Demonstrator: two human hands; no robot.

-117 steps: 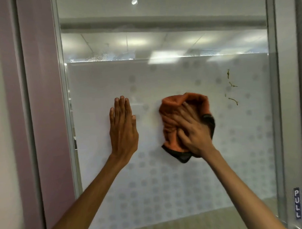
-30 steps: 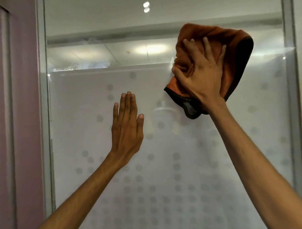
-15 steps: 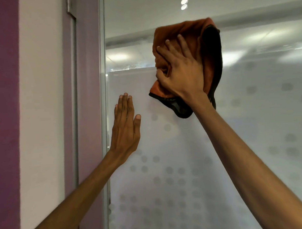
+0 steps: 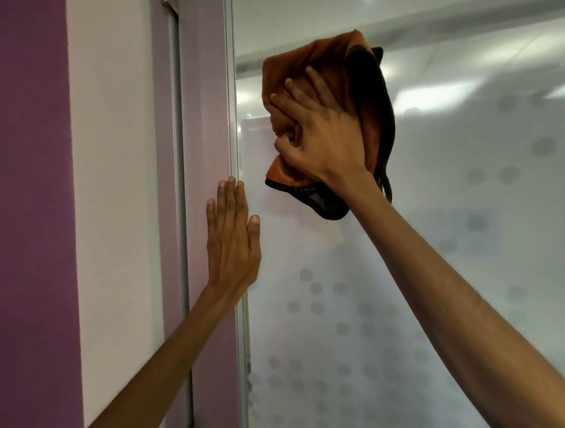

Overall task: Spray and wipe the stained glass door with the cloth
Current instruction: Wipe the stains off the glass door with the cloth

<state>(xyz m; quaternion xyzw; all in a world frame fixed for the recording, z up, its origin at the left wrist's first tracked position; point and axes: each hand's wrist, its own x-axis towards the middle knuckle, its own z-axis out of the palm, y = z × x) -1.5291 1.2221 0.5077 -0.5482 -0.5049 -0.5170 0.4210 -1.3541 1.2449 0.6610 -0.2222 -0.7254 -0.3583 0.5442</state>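
Observation:
The glass door (image 4: 453, 272) is frosted with grey dots below and clear above. An orange cloth with a black edge (image 4: 340, 61) is bunched against the glass near the door's upper left. My right hand (image 4: 323, 138) presses it to the pane, with the thumb curled into its folds and the fingers spread over it. Lower down, my left hand (image 4: 232, 241) lies flat with straight fingers across the door's left edge and frame. No stain shows on the glass in view. No spray bottle is in sight.
A purple door frame (image 4: 204, 120) with a metal strip (image 4: 180, 217) runs down beside the glass. Left of it is a white and purple wall (image 4: 51, 222). Ceiling lights show through the clear upper glass.
My right hand has carried the cloth from the upper right of the pane to its upper left edge. The view has swung left, and my left hand now sits over the frame edge.

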